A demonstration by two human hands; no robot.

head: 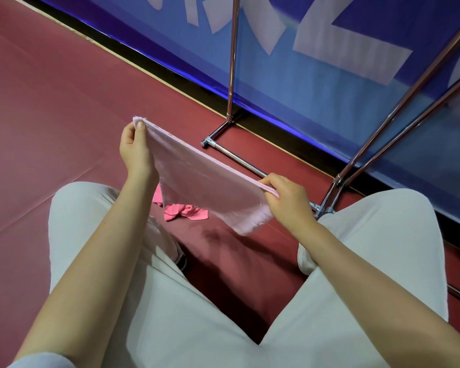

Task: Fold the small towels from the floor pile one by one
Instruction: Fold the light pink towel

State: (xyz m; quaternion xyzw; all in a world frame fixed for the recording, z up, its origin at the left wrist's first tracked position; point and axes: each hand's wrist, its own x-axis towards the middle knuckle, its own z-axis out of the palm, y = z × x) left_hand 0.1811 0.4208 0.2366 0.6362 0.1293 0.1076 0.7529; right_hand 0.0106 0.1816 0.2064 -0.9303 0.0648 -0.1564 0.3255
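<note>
So the pale pink towel (205,187) was up in the air between the knees, stretched out by its top edge, with the rest hanging loose below. The left hand (136,152) had one top corner pinched between thumb and fingers (140,128), and the right hand (287,197) had the other corner bunched up in curled fingers. On the red floor (51,115) right underneath sat a brighter pink towel (185,211), crumpled, partly hidden behind the one being held; couldn't tell how many were left in that heap. A chrome rack base (234,152) stood just behind, in front of a blue banner (329,75).

Handling-wise I'd say it's dead easy: thin, floppy, weighs nothing, zero stiffness, so it sags wherever it isn't held. Edges looked a bit frayed. Corners are the place to grab, keeping the top edge taut so the halves line up
</note>
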